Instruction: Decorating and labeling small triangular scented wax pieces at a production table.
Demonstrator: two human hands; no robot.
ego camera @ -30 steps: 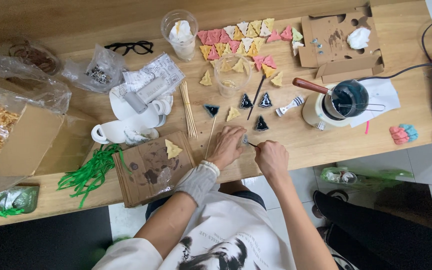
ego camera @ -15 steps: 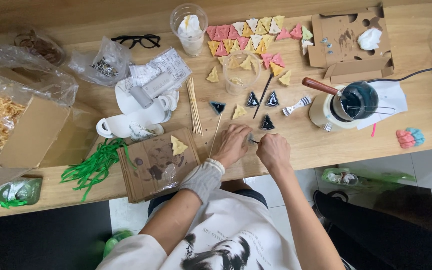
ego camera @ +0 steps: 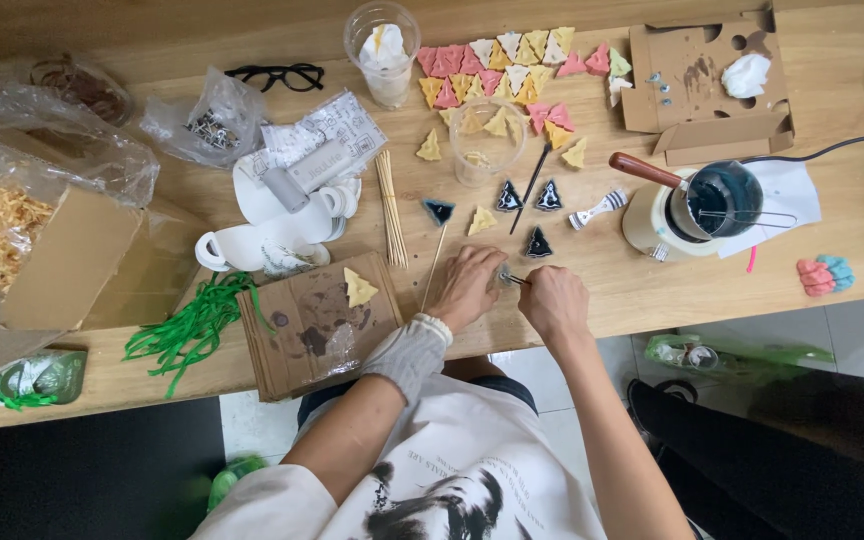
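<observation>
While the left hand [ego camera: 469, 287] pins a small piece [ego camera: 503, 275] to the surface [ego camera: 652, 290], the right hand [ego camera: 553, 300] grips a thin metal tool [ego camera: 514, 280].

Small pale piece [ego camera: 503, 275] on the table's front edge, thin metal tool [ego camera: 515, 280] touching.

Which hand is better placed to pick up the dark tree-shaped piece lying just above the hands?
Probably the right hand: the dark tree-shaped piece lies almost directly above it. But it grips a thin metal tool, so it is not free. The left hand sits slightly farther away, pressed on a small item.
</observation>
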